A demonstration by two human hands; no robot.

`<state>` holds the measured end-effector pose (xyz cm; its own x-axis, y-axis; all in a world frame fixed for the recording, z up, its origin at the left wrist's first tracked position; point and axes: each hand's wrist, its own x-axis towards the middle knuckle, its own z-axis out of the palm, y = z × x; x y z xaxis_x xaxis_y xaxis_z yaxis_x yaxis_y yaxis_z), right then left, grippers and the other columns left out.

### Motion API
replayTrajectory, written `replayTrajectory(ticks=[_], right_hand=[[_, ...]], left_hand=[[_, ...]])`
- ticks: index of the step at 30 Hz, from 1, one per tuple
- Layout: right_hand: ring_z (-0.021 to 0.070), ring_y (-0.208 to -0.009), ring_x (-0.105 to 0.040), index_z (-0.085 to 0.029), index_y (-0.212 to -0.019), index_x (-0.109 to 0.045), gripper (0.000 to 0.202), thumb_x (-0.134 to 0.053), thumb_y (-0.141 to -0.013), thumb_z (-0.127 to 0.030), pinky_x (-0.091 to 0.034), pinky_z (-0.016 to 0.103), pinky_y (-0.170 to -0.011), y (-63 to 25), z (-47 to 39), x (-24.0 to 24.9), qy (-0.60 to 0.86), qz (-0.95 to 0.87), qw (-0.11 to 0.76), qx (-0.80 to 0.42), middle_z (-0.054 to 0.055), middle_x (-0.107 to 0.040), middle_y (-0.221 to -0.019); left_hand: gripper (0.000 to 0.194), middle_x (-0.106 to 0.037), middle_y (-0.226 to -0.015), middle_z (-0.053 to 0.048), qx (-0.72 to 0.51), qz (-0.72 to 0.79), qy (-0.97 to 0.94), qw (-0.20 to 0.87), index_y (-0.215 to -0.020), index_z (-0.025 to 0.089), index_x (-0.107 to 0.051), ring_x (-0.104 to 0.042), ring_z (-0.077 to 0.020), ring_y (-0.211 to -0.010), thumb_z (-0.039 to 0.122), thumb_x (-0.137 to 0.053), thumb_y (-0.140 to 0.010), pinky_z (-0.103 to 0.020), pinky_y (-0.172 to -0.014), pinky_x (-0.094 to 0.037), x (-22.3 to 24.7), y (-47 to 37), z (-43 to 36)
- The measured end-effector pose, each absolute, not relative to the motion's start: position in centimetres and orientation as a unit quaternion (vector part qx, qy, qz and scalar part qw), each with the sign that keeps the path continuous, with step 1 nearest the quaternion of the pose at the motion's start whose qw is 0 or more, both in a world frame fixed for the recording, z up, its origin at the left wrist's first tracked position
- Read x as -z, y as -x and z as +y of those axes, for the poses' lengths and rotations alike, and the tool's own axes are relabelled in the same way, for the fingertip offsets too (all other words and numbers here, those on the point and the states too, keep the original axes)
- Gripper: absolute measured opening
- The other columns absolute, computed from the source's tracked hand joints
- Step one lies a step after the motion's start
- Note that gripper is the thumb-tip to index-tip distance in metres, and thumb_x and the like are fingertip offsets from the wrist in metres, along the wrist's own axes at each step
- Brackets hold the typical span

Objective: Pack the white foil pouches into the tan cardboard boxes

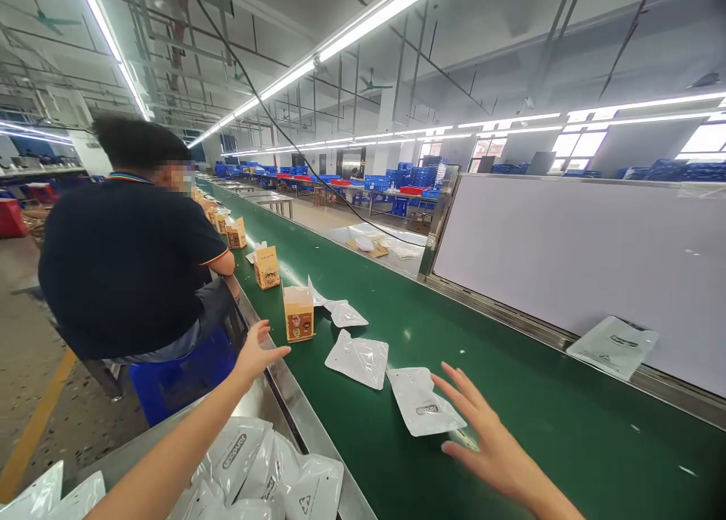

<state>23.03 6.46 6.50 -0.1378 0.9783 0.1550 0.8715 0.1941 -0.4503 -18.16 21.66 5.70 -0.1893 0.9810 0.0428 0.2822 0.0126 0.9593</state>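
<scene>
Fingers apart and holding nothing, my left hand [258, 354] hovers by the near edge of the green conveyor belt [391, 278], just in front of an open orange box [299, 314]. My right hand [482, 433] is spread above the belt, its fingers beside a white pouch [423, 403] with a dark printed label. Between the hands lies another white pouch [360, 360]. Further up, a smaller white pouch [345, 314] rests right of the box. A second orange box [266, 267] stands farther along.
A pile of white pouches [243, 467] lies below my left forearm. A person [130, 240] sits on a blue stool [181, 380] at the left. One pouch [615, 346] leans against the white board [578, 255] across the belt.
</scene>
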Motion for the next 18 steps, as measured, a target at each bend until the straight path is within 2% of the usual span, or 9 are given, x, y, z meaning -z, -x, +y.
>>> replayTrajectory(ticks=[2,3,5,7,10,13,16,18], right_hand=[[0.0273,-0.139,0.001,-0.032,-0.144,-0.020,0.091,-0.058,-0.063,-0.020,-0.017,0.051,-0.110,-21.8,10.9,-5.9,0.630,-0.724,0.132,-0.249,0.000,-0.003,-0.153],[0.0277,-0.139,0.002,-0.030,-0.144,-0.021,0.095,-0.059,-0.058,-0.019,-0.015,0.050,-0.110,-21.7,12.6,-5.7,0.629,-0.713,0.108,-0.290,0.001,-0.003,-0.153],[0.0285,-0.139,-0.004,-0.027,-0.141,-0.031,0.093,-0.062,-0.053,-0.021,-0.015,0.046,-0.111,-22.0,14.8,-5.0,0.618,-0.706,0.084,-0.335,0.004,-0.012,-0.152],[0.0287,-0.137,-0.017,-0.025,-0.136,-0.041,0.088,-0.064,-0.052,-0.023,-0.018,0.041,-0.111,-22.6,15.1,-4.0,0.612,-0.709,0.082,-0.341,0.006,-0.023,-0.149],[0.0261,-0.126,-0.040,-0.021,-0.137,-0.038,0.080,-0.058,-0.060,-0.031,-0.032,0.037,-0.104,-23.3,13.1,-1.2,0.659,-0.683,0.156,-0.275,0.007,-0.039,-0.140],[0.0234,-0.097,-0.059,-0.019,-0.128,-0.041,0.065,-0.050,-0.069,-0.044,-0.048,0.034,-0.082,-24.0,9.5,0.8,0.719,-0.624,0.241,-0.188,0.007,-0.057,-0.120],[0.0223,-0.071,-0.063,-0.023,-0.111,-0.052,0.057,-0.054,-0.065,-0.055,-0.051,0.034,-0.064,-24.1,6.0,-1.2,0.767,-0.555,0.294,-0.131,0.003,-0.066,-0.091],[0.0236,-0.068,-0.063,-0.025,-0.103,-0.057,0.057,-0.062,-0.059,-0.061,-0.051,0.034,-0.058,-23.1,4.1,-4.9,0.793,-0.487,0.358,-0.078,0.002,-0.066,-0.081]], left_hand=[[0.118,-0.021,-0.147,-0.021,-0.487,0.600,-0.515,0.370,-0.136,0.020,-0.023,-0.021,-0.0351,-0.136,0.041,-0.086,-0.038,-0.047,-0.108,-0.026,-5.5,18.1,23.9],[0.123,-0.016,-0.149,-0.021,-0.489,0.596,-0.514,0.376,-0.138,0.021,-0.020,-0.017,-0.0360,-0.137,0.039,-0.087,-0.036,-0.049,-0.109,-0.024,-5.5,18.1,24.9],[0.129,-0.013,-0.150,-0.021,-0.488,0.586,-0.515,0.391,-0.140,0.023,-0.016,-0.015,-0.0372,-0.138,0.034,-0.088,-0.034,-0.050,-0.109,-0.023,-5.4,17.7,26.4],[0.128,-0.017,-0.148,-0.021,-0.485,0.573,-0.520,0.407,-0.141,0.023,-0.015,-0.019,-0.0371,-0.137,0.029,-0.088,-0.035,-0.049,-0.108,-0.026,-5.0,17.2,27.5],[0.115,-0.036,-0.139,-0.018,-0.481,0.551,-0.539,0.417,-0.138,0.022,-0.021,-0.037,-0.0331,-0.129,0.019,-0.084,-0.040,-0.045,-0.102,-0.036,-4.2,15.9,28.1],[0.095,-0.054,-0.119,-0.011,-0.478,0.537,-0.569,0.401,-0.129,0.020,-0.034,-0.050,-0.0279,-0.116,0.011,-0.077,-0.044,-0.042,-0.097,-0.041,-4.0,14.5,27.7],[0.078,-0.056,-0.110,-0.007,-0.467,0.528,-0.614,0.355,-0.116,0.019,-0.043,-0.051,-0.0275,-0.112,0.012,-0.074,-0.045,-0.045,-0.101,-0.037,-5.1,13.4,25.8],[0.075,-0.052,-0.114,-0.008,-0.457,0.515,-0.652,0.318,-0.114,0.018,-0.044,-0.049,-0.0287,-0.113,0.016,-0.074,-0.046,-0.046,-0.102,-0.035,-6.3,12.4,23.4]])
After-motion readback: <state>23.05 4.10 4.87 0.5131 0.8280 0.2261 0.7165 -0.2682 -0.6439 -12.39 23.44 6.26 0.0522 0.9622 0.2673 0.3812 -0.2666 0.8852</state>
